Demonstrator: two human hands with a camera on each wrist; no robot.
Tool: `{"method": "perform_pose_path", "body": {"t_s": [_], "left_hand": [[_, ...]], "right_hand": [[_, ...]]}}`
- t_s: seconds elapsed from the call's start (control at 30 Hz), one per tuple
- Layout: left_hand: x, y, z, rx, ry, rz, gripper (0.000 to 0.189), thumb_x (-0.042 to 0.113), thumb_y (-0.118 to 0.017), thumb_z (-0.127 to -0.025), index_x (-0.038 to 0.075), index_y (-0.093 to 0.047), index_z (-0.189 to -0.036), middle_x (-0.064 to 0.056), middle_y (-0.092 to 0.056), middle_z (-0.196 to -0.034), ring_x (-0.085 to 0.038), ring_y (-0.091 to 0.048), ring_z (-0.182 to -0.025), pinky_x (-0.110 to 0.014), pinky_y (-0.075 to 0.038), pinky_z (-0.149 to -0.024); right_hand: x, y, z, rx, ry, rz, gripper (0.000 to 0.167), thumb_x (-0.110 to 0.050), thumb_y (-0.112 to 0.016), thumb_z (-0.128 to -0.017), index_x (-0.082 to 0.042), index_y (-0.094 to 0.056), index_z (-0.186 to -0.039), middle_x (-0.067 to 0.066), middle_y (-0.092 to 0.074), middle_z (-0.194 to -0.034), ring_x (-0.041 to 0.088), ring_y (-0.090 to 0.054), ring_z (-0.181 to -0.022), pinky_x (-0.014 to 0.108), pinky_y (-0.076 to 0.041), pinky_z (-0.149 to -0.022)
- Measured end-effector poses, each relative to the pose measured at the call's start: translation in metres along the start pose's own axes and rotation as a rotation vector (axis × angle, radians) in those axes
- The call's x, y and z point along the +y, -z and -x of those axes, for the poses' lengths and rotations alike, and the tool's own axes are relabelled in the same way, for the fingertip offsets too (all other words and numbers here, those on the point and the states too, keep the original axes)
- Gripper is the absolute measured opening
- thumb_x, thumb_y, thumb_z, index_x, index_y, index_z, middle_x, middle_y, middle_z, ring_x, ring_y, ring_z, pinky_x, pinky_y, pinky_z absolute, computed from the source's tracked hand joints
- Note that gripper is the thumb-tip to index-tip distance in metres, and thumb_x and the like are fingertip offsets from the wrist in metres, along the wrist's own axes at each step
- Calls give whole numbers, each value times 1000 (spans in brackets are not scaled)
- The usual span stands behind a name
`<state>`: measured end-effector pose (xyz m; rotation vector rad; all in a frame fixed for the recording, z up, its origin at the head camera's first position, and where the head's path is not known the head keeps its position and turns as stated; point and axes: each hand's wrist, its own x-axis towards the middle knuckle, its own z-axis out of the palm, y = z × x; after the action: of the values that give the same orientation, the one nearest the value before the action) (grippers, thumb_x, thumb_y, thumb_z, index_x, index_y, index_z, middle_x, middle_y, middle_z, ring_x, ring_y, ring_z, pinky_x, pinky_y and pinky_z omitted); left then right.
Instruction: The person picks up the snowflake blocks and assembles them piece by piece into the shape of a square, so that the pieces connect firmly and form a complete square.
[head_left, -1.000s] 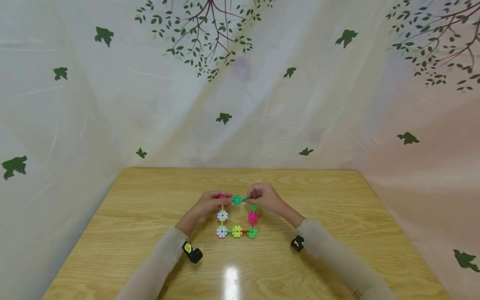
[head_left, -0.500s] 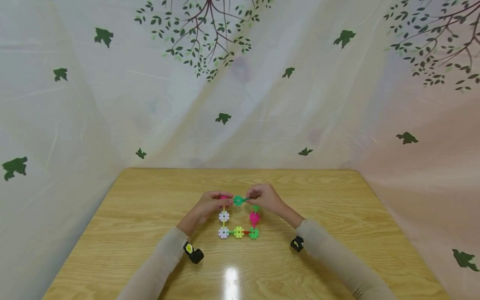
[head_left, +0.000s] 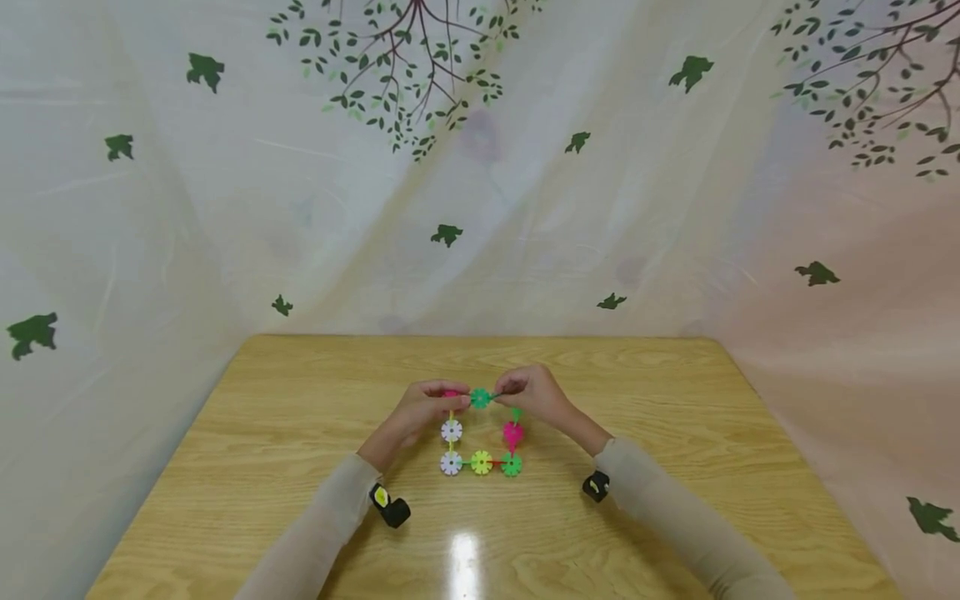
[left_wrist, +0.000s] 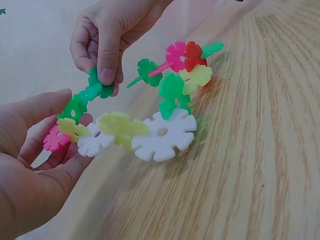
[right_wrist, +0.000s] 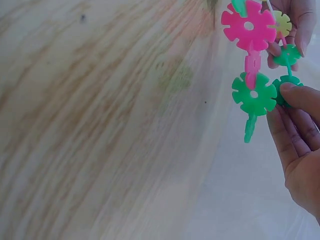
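A chain of interlocking plastic flower discs bends into an almost square outline above the table. Near its upper left corner, my left hand [head_left: 414, 412] grips the chain around a pink disc [left_wrist: 54, 140] and a green disc [left_wrist: 71, 110]. Between thumb and fingers, my right hand [head_left: 538, 393] pinches the green disc [right_wrist: 281, 97] at the end of the top row. The chain's other end, a green disc [right_wrist: 245, 101] with a green piece pointing off it, hangs apart beside the right fingers. White discs [left_wrist: 145, 145], a yellow disc [head_left: 482, 462] and a pink disc [head_left: 513, 432] form the remaining sides.
The wooden table [head_left: 300, 467] lies under both arms, with a light reflection near its front. A pale curtain [head_left: 360, 208] printed with leaves and branches hangs behind and at the sides. Black cameras [head_left: 392, 508] are strapped to both wrists.
The disc chain has shifted slightly to the right together with my left hand. My right hand keeps its pinch at the end and has barely moved.
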<state>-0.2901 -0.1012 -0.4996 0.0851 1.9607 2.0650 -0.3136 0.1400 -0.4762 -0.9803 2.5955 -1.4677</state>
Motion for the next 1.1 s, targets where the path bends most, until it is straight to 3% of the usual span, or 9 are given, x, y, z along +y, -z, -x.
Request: {"method": "perform_pose_path", "body": {"t_s": [0.23, 0.43, 0.73, 1.1], "left_hand": [[0, -1, 2, -10, -10, 19, 33, 9, -76, -90, -4, -70, -120, 7, -76, -93, -9, -73, -85, -20, -55, -74], [-4, 0, 1, -5, -3, 24, 33, 8, -76, -90, -4, -70, -120, 6, -76, -95, -9, -73, -86, -22, -57, -79], [-2, -1, 2, 10, -4, 25, 31, 8, -78, -89, -4, -72, -117, 4, -75, -92, -10, -72, -82, -19, -55, -71], [-1, -3, 4, 20, -2, 18, 30, 8, -78, -88, -4, -72, -115, 4, -75, -91, -11, -73, -82, -20, -56, -73]], "right_hand": [[-2, 2, -1, -18, 10, 26, 8, -5, -80, -87, 3, -76, -87, 13, -77, -85, 4, -69, -73, 21, -58, -66], [-4, 1, -2, -8, 52, 57, 4, 1, -80, -85, 2, -76, -84, 12, -77, -83, 2, -68, -71, 21, -58, -65], [-8, 1, -2, -16, 62, 105, 4, 4, -79, -84, 2, -76, -84, 12, -77, -82, 12, -71, -72, 19, -57, -66], [-8, -1, -2, -16, 75, 120, 5, 5, -79, -84, 1, -76, -82, 12, -77, -81, 11, -71, -71, 19, -58, -66]]}}
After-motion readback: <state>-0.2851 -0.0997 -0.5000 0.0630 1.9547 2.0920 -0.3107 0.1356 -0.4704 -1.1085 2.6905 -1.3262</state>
